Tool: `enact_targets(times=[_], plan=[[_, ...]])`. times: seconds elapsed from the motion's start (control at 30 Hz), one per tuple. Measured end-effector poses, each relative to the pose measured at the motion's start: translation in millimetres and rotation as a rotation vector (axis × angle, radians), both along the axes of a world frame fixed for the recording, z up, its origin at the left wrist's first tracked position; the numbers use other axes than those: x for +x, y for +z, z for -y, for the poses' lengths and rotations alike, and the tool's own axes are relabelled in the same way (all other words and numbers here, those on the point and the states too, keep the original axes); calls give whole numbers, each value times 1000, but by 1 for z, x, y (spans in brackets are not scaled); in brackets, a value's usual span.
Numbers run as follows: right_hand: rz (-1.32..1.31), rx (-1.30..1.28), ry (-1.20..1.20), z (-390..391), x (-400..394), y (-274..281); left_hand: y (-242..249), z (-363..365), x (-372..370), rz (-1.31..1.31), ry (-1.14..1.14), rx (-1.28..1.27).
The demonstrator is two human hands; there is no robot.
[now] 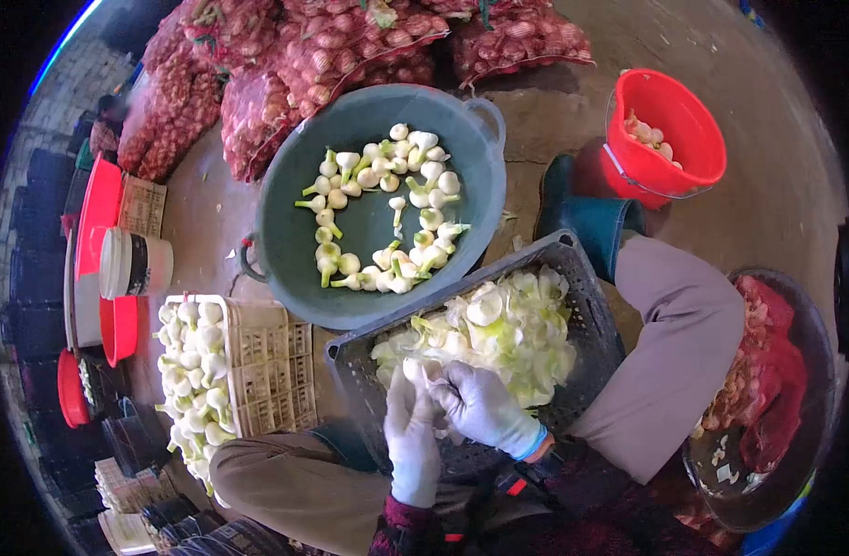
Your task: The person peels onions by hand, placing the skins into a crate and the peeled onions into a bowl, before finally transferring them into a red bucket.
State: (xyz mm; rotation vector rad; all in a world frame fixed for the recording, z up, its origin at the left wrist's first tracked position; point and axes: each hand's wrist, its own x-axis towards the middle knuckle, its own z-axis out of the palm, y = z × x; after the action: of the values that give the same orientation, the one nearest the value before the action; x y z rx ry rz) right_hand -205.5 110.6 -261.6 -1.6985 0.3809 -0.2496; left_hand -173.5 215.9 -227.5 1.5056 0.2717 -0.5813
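Observation:
My left hand [412,433], in a pale glove, has its fingers closed around a whitish garlic bulb [423,372]. Against the same bulb, the fingers of my right hand [487,406], also gloved, are pressed together. Both hands are over the near part of a black crate [591,296] that holds a heap of pale peeled skins [522,338]. Beyond the crate is a green-grey basin [299,222] with several white peeled bulbs [431,219] lying loosely in a ring.
Mesh sacks of garlic [318,51] line the back. A red bucket [670,134] stands at the back right, a dark basin [818,389] with red netting at the right. A white crate [272,371] of bulbs is at the left, near red tubs [98,218]. My legs flank the black crate.

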Motion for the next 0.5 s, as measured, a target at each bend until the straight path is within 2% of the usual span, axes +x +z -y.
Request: enact_targets(times=[0.03, 0.07, 0.13, 0.17, 0.2, 0.3, 0.37, 0.4, 0.47, 0.5], plan=[[36, -118, 3, 0, -1, -3, -9, -7, 0, -2, 7, -6], [41, -125, 8, 1, -3, -9, -16, -15, 3, -33, -1, -41], [-47, -9, -97, 5, -4, -17, -11, -22, 5, -45, -11, -86], [-12, 88, -275, 6, -1, -18, 2, -22, 4, -106, -10, -164], [-249, 90, -289, 18, -6, -18, 10, -25, 2, -169, -8, -241], [-278, -36, -389, 45, -14, -13, 8, -34, -3, -170, -49, -321], [-464, -717, -90, 54, -21, -9, 10, -35, -5, -194, -64, -394], [-458, -719, -95, 52, -22, -7, 11, -33, -5, -195, -38, -383], [-37, -272, -40, 39, -23, 5, 9, -32, -7, -203, -5, -360], [-44, -260, -45, 31, -20, 3, 7, -32, -7, -247, 7, -413]])
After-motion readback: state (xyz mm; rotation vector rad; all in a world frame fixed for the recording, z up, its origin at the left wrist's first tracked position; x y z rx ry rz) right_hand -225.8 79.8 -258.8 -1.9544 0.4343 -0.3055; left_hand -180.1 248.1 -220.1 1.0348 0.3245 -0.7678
